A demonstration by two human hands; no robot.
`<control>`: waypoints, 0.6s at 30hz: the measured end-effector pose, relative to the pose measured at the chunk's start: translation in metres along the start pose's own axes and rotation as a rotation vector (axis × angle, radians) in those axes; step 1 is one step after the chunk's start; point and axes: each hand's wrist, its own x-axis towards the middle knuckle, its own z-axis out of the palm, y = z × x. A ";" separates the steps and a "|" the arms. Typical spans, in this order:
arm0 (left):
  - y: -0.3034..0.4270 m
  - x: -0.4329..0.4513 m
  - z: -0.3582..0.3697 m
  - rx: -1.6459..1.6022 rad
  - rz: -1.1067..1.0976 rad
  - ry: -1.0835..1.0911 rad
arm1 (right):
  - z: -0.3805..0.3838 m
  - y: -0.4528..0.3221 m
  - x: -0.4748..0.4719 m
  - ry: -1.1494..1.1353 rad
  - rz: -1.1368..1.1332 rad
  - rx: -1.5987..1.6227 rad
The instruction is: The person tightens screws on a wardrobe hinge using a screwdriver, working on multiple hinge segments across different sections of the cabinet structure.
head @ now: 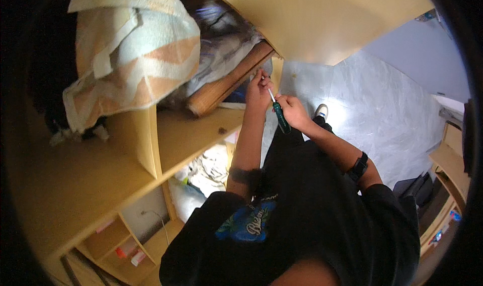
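Note:
A screwdriver with a dark green handle (282,119) and a pale metal shaft is held in front of me, beside the shelf edge. My right hand (294,112) grips it near the top of the handle, whose butt points down towards my body. The fingers of my left hand (259,85) are curled around the far end of the shaft. Something small and pale shows between those fingertips; whether it is the tip or a separate piece is unclear. Just beyond my left hand lies a brown rolled mat (230,80) on the wooden shelf (196,131).
A cream and orange blanket (147,67) hangs over the shelf at left. A wooden panel (320,18) spans the top, near my hands. Below are cubbies (109,237) and bundled cloth (209,169). Grey tiled floor (381,97) stretches right, towards a wooden unit (449,161).

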 end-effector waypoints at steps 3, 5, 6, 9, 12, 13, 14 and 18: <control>0.037 0.016 -0.025 -0.039 0.023 0.020 | 0.010 0.002 0.051 0.028 0.036 -0.020; 0.045 0.025 -0.019 -0.036 0.018 0.028 | 0.013 -0.001 0.087 0.249 -0.128 -0.038; 0.049 0.026 -0.016 -0.023 0.012 0.028 | 0.013 -0.007 0.108 0.224 -0.135 -0.044; 0.044 0.014 -0.008 0.036 -0.003 -0.020 | 0.014 -0.035 0.153 0.129 -0.025 0.000; 0.037 0.000 -0.016 0.214 -0.008 0.006 | 0.032 -0.055 0.191 0.024 0.101 0.205; 0.034 -0.005 -0.018 0.247 -0.006 0.036 | 0.041 -0.062 0.198 -0.006 0.116 0.448; 0.031 -0.010 -0.019 0.288 0.007 0.053 | 0.046 -0.067 0.202 -0.034 0.129 0.692; 0.024 -0.024 -0.029 0.246 -0.038 0.078 | 0.052 -0.067 0.219 -0.251 -0.026 1.313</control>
